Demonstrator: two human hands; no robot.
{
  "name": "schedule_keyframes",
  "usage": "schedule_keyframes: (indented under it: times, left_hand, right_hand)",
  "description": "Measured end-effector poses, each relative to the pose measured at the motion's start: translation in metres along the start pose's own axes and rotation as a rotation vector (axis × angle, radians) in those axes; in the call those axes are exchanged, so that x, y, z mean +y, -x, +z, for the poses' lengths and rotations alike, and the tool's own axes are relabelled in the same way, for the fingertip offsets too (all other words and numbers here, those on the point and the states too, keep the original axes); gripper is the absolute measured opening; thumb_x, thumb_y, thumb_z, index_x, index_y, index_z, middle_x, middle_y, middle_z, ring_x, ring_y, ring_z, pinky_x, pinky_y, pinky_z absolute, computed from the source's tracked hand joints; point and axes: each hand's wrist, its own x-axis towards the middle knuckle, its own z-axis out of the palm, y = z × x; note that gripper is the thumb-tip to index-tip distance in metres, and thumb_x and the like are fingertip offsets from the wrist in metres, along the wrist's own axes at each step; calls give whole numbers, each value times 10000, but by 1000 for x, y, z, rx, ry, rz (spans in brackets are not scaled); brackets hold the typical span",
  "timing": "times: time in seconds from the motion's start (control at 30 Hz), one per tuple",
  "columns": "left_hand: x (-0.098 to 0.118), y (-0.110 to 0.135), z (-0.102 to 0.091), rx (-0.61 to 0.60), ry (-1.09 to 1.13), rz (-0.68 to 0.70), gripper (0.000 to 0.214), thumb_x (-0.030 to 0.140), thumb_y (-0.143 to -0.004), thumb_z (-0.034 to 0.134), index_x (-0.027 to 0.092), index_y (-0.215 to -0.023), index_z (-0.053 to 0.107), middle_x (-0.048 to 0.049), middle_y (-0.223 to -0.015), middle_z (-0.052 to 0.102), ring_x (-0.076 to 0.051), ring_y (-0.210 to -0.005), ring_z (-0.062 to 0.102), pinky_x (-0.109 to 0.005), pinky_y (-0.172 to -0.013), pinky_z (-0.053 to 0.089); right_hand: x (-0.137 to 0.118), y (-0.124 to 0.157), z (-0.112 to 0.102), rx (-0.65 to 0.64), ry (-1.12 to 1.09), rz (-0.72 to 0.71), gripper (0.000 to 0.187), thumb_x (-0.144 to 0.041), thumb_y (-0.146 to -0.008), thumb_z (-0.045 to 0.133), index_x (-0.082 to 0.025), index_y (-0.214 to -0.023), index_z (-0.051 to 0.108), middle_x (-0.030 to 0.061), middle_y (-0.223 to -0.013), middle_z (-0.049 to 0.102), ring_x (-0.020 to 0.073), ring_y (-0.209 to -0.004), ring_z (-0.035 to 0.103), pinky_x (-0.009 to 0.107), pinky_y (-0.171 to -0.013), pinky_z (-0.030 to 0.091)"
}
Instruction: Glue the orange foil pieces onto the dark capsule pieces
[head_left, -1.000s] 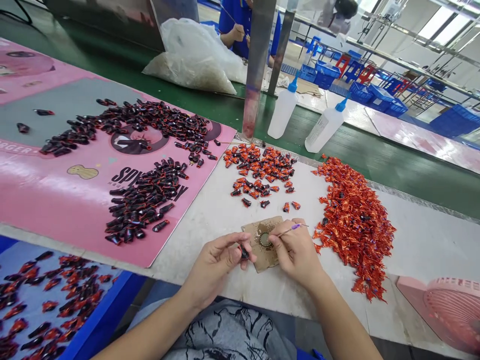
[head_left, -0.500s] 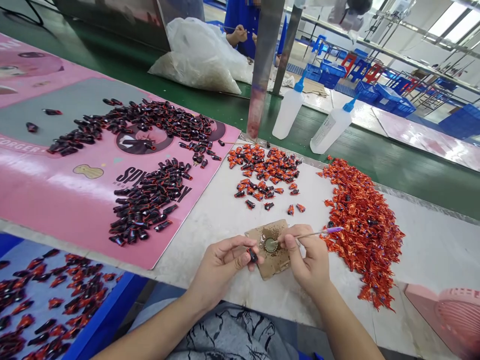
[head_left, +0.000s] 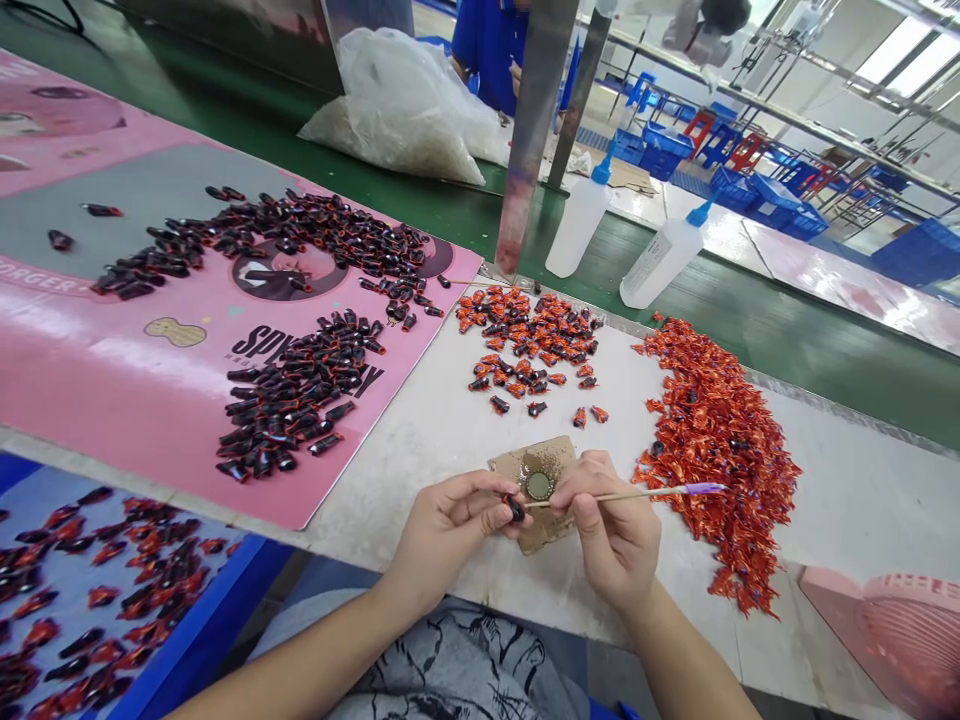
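Between the thumb and fingers of my left hand [head_left: 457, 525] is a small black plastic piece with orange edges [head_left: 515, 507]. My right hand [head_left: 616, 530] pinches a thin wooden stick [head_left: 637, 493] with a purple end. The stick's tip touches or nearly touches the black piece's end; I cannot tell which. Just behind my hands, a small round cap of liquid [head_left: 538, 486] rests on a stained cardboard piece [head_left: 504, 466]. Beyond the cardboard lie orange pieces with black parts [head_left: 551, 335]. A heap of shiny orange pieces [head_left: 720, 450] spreads beside my right hand.
Black pieces [head_left: 292, 400] are piled on a pink printed mat [head_left: 180, 420] at left. A blue bin [head_left: 217, 610] stands below. Two white bottles [head_left: 577, 228], a metal post [head_left: 529, 140] and a plastic bag [head_left: 405, 110] are behind. A pink fan [head_left: 900, 630] sits at right. A person in blue [head_left: 487, 45] is opposite.
My right hand has brought the stick's tip out of the cap and left to the black piece. My left hand keeps its hold, and the piece has shifted slightly right.
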Motion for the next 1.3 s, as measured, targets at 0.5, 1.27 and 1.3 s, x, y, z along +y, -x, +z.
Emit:
schedule_keyframes:
  times: [0.5, 1.27, 1.3]
  left_hand:
    - [0, 1, -1, 12, -58, 50, 304, 364, -590, 915, 151, -726, 746, -42, -696, 748, -167, -571, 696, -254, -560, 620]
    - [1, 0, 0, 25, -65, 66, 292, 361, -577, 920, 163, -740, 781, -67, -728, 760, -187, -617, 704, -298, -607, 626]
    - [2, 0, 0, 28, -64, 63, 294, 360, -576, 920, 162, -742, 781, -68, -732, 762, -188, -620, 706, -301, -613, 627]
  right_hand:
    - [-4, -3, 2, -123, 50, -82, 292, -250, -1033, 371, -211, -826, 574, 8, -650, 642, 163, -612, 609, 376, -690, 413]
    - [18, 3, -5, -241, 517, -30, 252, -117, -952, 396, -209, -759, 529, 55, -734, 649, 202, -708, 574, 368, -686, 400]
    - [17, 3, -5, -218, 499, -37, 257, -124, -962, 388, -209, -765, 530, 52, -732, 648, 199, -708, 578, 366, -687, 404]
